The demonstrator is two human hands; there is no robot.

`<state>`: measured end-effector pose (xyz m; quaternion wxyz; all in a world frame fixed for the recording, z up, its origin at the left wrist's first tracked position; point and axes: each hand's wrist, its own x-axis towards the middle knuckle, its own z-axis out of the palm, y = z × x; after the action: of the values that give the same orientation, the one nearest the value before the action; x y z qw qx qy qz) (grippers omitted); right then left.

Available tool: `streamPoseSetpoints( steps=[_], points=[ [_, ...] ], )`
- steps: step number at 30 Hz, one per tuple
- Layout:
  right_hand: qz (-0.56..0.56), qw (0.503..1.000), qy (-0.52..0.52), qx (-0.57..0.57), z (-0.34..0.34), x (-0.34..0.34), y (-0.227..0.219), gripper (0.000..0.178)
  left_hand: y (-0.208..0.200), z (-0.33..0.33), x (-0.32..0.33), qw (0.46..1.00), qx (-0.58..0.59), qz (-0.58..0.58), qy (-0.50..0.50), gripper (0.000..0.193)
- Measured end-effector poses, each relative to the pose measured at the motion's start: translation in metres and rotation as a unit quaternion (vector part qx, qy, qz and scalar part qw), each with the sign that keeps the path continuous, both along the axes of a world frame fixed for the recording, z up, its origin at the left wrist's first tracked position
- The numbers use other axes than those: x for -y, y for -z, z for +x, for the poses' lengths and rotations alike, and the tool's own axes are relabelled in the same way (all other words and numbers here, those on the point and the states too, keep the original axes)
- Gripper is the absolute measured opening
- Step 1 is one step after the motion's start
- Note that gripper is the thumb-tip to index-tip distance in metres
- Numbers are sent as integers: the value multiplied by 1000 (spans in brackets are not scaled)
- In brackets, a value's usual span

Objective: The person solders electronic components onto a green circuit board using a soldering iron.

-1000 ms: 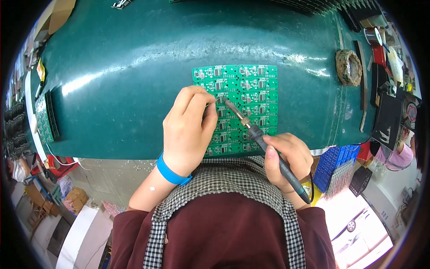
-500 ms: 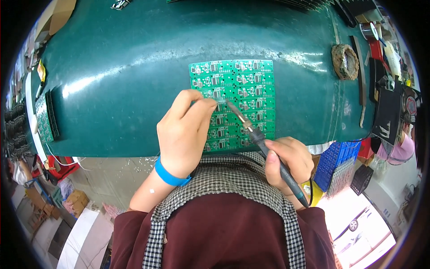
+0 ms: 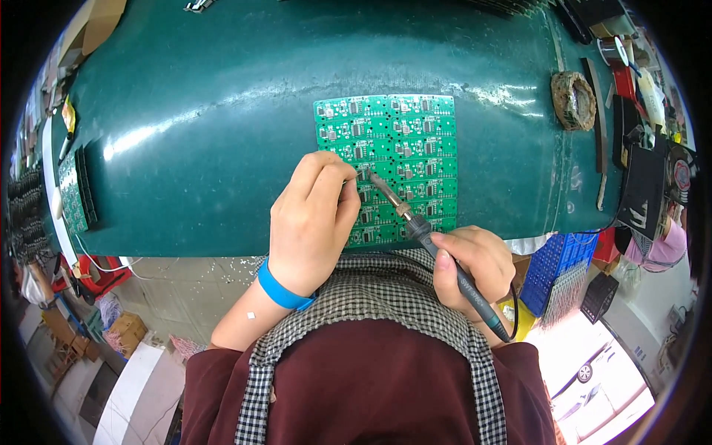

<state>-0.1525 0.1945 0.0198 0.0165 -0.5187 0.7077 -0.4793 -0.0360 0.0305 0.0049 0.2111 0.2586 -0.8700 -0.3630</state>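
Note:
A panel of green circuit boards [image 3: 423,169] lies on the table, with small dark chips and other parts in rows. My right hand [image 3: 475,271] grips a soldering iron [image 3: 424,231] by its dark handle. The iron slants up and left, its tip over a left-column board near the panel's middle. Close to that tip, my left hand [image 3: 311,211] is closed in a pinch over the panel's left side, a blue band around its wrist. Whatever lies between those fingertips is too small to make out.
On the green table [image 3: 200,193], more circuit boards [image 3: 74,193] stand at the left edge. A rough brown ring-shaped holder [image 3: 572,101] sits at the right, near a spool of wire [image 3: 611,50]. A blue crate [image 3: 552,271] is below the table's right end, with a person [image 3: 660,248] beyond.
The iron's tip has shifted slightly left and nearer to me. My left hand has moved a little to the right, and the panel has slid slightly away.

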Motion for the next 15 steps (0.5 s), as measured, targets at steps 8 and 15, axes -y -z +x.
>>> streamPoseSetpoints(
  steps=[8, 15],
  points=[
    [-6, 1000, -4, -6, 4, -5, 0, 14, -3, -3, -5, 999, 36, 25, 28, 11],
    [-16, 1000, 15, -18, 7, -14, -5, 13, -2, 10, -8, 1000, -3, -8, 4, 13]
  ],
)
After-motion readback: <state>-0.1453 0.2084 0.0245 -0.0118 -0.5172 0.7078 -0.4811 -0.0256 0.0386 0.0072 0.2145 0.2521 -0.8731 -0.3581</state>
